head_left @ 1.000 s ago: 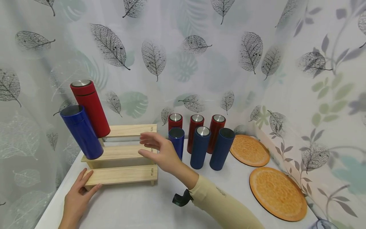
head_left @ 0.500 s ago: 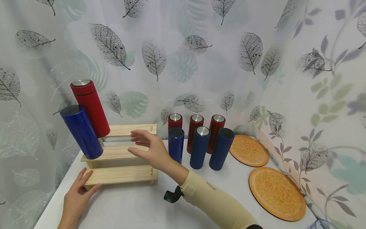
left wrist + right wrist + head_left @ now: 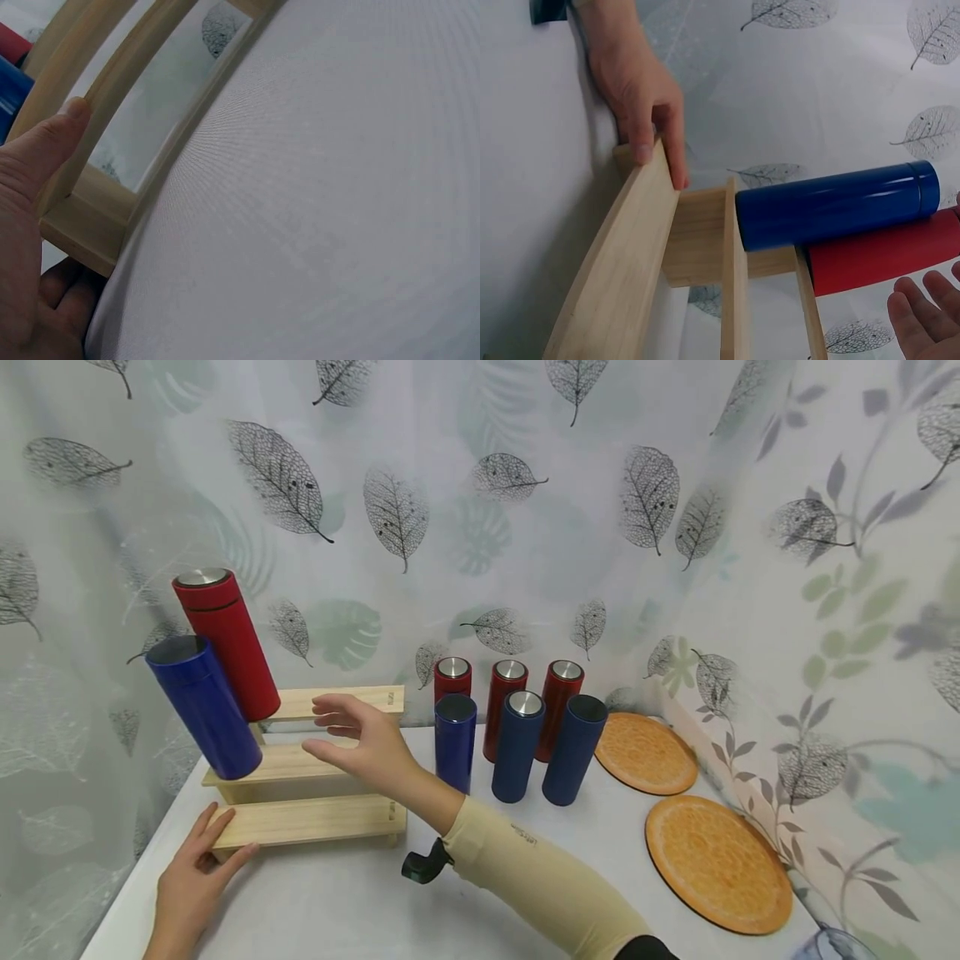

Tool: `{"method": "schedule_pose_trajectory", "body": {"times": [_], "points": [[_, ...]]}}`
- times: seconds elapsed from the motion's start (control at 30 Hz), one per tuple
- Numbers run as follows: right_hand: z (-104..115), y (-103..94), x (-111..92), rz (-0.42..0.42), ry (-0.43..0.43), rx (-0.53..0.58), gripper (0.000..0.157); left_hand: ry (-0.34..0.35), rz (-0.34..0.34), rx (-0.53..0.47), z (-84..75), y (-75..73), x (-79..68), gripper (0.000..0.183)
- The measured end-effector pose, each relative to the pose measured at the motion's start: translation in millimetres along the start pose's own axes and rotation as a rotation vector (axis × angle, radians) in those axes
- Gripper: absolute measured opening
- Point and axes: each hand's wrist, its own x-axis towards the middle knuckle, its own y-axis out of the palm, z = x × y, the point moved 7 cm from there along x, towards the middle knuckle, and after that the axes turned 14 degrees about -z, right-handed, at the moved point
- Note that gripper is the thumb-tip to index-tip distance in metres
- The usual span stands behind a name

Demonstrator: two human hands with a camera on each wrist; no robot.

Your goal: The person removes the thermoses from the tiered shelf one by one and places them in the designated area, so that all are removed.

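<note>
A three-tier wooden rack (image 3: 315, 819) stands on the white table. My left hand (image 3: 186, 887) grips the left end of its lowest shelf, the thumb (image 3: 56, 139) at the front edge and the other fingers around the end. A red vacuum flask (image 3: 238, 656) with a silver lid top stands on the left of the top shelf. In front of it, a glossy blue flask (image 3: 206, 710) stands on the middle shelf. My right hand (image 3: 367, 745) hovers before the upper shelves, to the right of both flasks, its fingers loosely curved and holding nothing.
Several more flasks stand right of the rack: red ones (image 3: 561, 702) behind, blue ones (image 3: 517, 752) in front. Two round orange mats (image 3: 718, 864) lie at the table's right side. A leaf-print curtain (image 3: 480, 552) hangs behind. At the lower right corner, a clear rounded object (image 3: 832, 945) partly shows.
My right hand has moved left and slightly up across the front of the rack, nearer to the two flasks on it. My left hand keeps its hold; the flasks stay in place.
</note>
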Motion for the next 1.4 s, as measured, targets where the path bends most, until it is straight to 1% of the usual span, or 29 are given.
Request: {"method": "schedule_pose_trajectory", "body": {"times": [0.27, 0.53, 0.67, 0.93, 1.17, 1.3, 1.4], "points": [[-6, 11.2, 6, 0.004, 0.031, -0.008, 0.051, 0.010, -0.009, 0.005, -3.0, -1.3, -0.1, 0.078], [-5, 26.1, 15, 0.002, 0.060, -0.040, 0.052, 0.013, -0.012, -0.020, -1.2, -2.2, 0.0, 0.077], [-7, 34.6, 17, 0.014, 0.062, -0.068, 0.053, 0.011, -0.006, -0.017, 0.7, -1.3, -0.5, 0.078], [-11, 48.4, 22, 0.009, 0.059, -0.104, 0.053, 0.010, -0.008, -0.024, 2.0, -0.2, -0.4, 0.078], [-13, 67.3, 26, -0.021, 0.093, -0.165, 0.053, 0.007, -0.017, -0.008, 2.1, -3.8, -1.6, 0.078], [-11, 78.3, 27, -0.048, 0.112, -0.194, 0.056, 0.007, -0.015, -0.027, -0.4, -3.7, -1.0, 0.077], [-12, 84.7, 27, -0.050, 0.126, -0.219, 0.057, 0.005, -0.008, -0.032, -1.8, -2.1, -0.9, 0.077]]}}
